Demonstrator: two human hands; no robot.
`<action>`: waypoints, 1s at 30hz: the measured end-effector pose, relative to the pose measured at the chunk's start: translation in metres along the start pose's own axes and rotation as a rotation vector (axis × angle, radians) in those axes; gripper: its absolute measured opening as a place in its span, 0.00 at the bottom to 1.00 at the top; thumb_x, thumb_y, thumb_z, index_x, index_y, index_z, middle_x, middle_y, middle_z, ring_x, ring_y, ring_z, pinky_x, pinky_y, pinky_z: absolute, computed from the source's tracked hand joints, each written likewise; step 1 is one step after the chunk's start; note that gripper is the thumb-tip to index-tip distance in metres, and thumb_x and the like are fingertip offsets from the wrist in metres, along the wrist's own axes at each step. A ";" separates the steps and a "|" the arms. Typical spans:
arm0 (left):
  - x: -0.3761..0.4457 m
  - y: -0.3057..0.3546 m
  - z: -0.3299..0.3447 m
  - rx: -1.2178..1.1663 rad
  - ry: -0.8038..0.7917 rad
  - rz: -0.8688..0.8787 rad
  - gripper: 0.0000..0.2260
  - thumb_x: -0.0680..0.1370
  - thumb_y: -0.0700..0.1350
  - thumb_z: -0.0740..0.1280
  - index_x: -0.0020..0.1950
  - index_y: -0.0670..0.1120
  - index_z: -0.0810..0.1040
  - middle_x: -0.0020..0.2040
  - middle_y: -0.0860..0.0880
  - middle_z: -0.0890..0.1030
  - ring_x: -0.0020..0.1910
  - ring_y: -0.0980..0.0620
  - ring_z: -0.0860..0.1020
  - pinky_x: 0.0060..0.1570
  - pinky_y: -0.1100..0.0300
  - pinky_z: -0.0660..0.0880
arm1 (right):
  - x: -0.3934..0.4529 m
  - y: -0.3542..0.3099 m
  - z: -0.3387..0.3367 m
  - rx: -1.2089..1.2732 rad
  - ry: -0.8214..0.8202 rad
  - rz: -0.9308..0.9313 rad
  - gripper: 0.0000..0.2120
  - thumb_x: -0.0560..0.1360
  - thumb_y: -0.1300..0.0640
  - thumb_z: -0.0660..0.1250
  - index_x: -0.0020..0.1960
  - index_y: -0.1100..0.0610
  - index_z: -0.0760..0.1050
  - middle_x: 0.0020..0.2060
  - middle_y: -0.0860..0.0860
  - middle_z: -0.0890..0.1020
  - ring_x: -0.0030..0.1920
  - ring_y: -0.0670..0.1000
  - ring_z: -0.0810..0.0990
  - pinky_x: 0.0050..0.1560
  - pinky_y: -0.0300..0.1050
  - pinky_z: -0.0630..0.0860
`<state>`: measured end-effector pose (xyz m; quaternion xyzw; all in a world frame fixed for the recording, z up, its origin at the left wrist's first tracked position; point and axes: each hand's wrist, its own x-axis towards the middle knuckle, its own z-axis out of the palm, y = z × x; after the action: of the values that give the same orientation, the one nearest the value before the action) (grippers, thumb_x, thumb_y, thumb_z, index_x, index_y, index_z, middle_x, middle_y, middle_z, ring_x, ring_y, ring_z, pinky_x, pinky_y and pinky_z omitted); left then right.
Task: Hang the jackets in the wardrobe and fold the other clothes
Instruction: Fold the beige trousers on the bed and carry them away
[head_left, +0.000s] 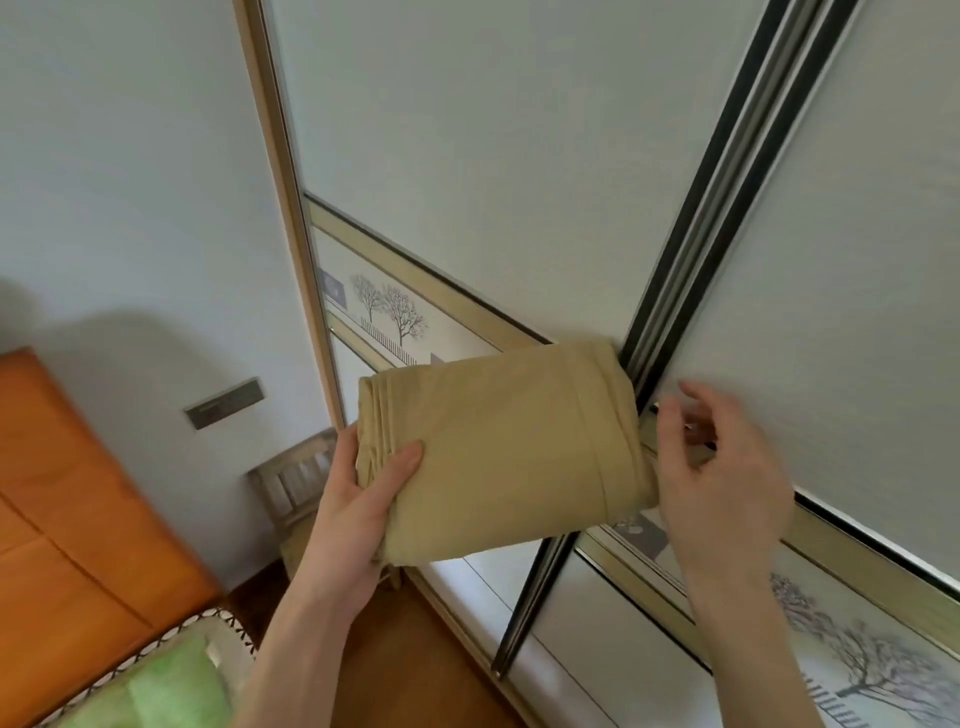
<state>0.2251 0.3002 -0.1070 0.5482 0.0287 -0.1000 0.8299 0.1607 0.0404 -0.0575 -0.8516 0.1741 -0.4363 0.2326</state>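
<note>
Gripping folded tan garment (498, 452), seemingly left-handed (358, 514).

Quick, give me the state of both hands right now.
Left hand: holds the folded tan garment, thumb on top.
Right hand: open, fingers loosely curled, holding nothing, beside the garment's right end.
</note>
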 end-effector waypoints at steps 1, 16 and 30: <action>-0.003 -0.002 0.001 -0.012 0.004 -0.009 0.26 0.74 0.50 0.76 0.70 0.59 0.75 0.61 0.51 0.85 0.58 0.45 0.85 0.56 0.41 0.82 | 0.004 0.007 -0.003 -0.107 0.159 -0.146 0.12 0.85 0.52 0.65 0.64 0.55 0.80 0.49 0.47 0.83 0.49 0.52 0.79 0.44 0.45 0.71; -0.031 -0.001 0.018 -0.046 0.015 -0.006 0.22 0.78 0.48 0.73 0.72 0.57 0.74 0.63 0.49 0.83 0.56 0.45 0.85 0.45 0.47 0.83 | 0.019 0.075 -0.026 -0.715 0.251 -0.390 0.28 0.87 0.47 0.58 0.85 0.47 0.53 0.84 0.52 0.54 0.84 0.56 0.45 0.82 0.63 0.49; -0.038 -0.010 0.038 0.011 -0.111 -0.014 0.15 0.77 0.45 0.73 0.61 0.59 0.78 0.57 0.51 0.85 0.51 0.47 0.84 0.49 0.48 0.80 | 0.000 0.129 -0.098 -0.847 0.382 -0.441 0.30 0.85 0.45 0.62 0.84 0.48 0.58 0.84 0.54 0.56 0.84 0.59 0.47 0.81 0.62 0.49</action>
<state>0.1836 0.2667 -0.0953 0.5462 -0.0141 -0.1364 0.8264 0.0677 -0.0908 -0.0776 -0.7926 0.1911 -0.5141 -0.2663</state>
